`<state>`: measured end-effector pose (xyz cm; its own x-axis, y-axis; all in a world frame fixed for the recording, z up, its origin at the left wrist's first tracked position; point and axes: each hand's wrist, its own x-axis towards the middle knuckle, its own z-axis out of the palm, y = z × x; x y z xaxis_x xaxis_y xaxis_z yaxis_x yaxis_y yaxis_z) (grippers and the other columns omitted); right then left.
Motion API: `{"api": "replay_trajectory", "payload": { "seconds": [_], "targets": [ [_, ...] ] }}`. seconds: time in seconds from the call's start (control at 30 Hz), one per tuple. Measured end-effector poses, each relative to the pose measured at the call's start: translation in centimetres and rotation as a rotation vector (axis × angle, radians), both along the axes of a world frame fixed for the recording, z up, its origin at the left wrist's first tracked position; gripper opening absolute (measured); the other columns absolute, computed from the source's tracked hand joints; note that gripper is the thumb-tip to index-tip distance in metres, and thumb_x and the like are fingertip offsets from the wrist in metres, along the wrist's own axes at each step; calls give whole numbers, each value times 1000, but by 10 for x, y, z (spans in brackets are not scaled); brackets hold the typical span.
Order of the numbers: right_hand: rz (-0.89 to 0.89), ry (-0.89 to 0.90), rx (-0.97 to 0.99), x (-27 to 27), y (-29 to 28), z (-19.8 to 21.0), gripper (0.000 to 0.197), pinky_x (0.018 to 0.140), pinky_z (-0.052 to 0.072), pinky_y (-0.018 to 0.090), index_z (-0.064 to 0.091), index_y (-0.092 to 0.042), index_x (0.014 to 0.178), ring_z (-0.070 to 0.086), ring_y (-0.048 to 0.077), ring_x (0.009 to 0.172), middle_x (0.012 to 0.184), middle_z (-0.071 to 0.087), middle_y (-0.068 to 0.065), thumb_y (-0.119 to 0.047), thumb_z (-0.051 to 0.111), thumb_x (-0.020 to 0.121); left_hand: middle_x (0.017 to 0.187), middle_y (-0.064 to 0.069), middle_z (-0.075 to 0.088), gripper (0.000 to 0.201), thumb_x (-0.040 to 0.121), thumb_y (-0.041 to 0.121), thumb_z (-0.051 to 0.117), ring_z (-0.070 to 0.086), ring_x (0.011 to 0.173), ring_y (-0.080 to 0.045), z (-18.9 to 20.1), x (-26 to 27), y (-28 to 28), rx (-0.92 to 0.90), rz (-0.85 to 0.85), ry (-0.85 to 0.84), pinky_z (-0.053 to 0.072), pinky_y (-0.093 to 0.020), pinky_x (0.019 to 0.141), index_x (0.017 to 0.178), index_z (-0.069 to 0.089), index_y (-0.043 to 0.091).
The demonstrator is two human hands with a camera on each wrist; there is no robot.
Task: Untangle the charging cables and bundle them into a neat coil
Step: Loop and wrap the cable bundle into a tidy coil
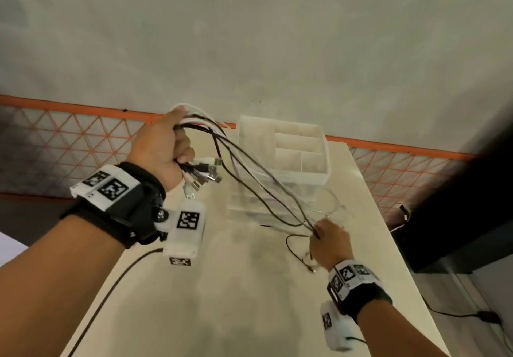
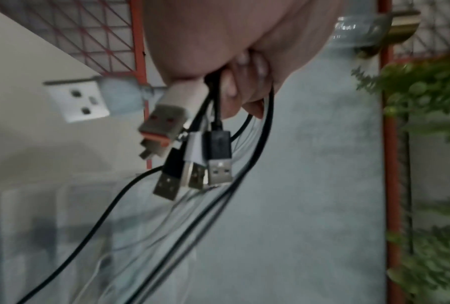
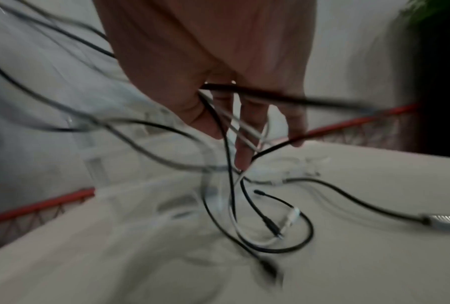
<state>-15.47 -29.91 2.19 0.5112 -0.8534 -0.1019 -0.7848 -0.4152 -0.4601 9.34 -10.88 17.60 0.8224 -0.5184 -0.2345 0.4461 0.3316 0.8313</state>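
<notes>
Several black and white charging cables [image 1: 249,173] stretch between my two hands above the table. My left hand [image 1: 163,148] is raised at the left and grips them in a fist near their USB plugs [image 1: 206,173], which hang below the fist; the plugs [image 2: 208,164] show close up in the left wrist view. My right hand [image 1: 330,243] is lower at the right, with the strands running between its thumb and fingers [image 3: 244,148]. The loose cable ends [image 3: 268,222] lie looped on the table under it.
A clear and white compartment organizer [image 1: 288,162] stands on the beige table [image 1: 222,301] behind the cables. An orange mesh barrier [image 1: 69,140] runs behind the table. A dark cabinet [image 1: 458,218] sits at the right. A wall socket [image 2: 76,100] shows at left.
</notes>
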Motion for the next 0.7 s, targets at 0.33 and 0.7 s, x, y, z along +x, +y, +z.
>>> {"api": "replay_trajectory", "payload": {
  "seconds": [0.33, 0.7],
  "targets": [
    [-201, -775, 65, 12, 3, 49, 41, 90, 39, 27, 45, -21, 143, 55, 19, 106, 119, 60, 0, -12, 46, 102, 41, 9, 22, 12, 95, 25, 58, 15, 35, -10, -14, -9, 1, 215, 13, -62, 17, -19, 33, 85, 54, 18],
    [317, -151, 226, 21, 30, 46, 102, 113, 40, 48, 22, -37, 154, 44, 22, 138, 152, 40, 0, -45, 83, 74, 50, 6, 27, 26, 91, 27, 56, 16, 40, -11, 4, -20, 11, 405, -137, -138, 15, -19, 35, 72, 39, 22]
  ]
}}
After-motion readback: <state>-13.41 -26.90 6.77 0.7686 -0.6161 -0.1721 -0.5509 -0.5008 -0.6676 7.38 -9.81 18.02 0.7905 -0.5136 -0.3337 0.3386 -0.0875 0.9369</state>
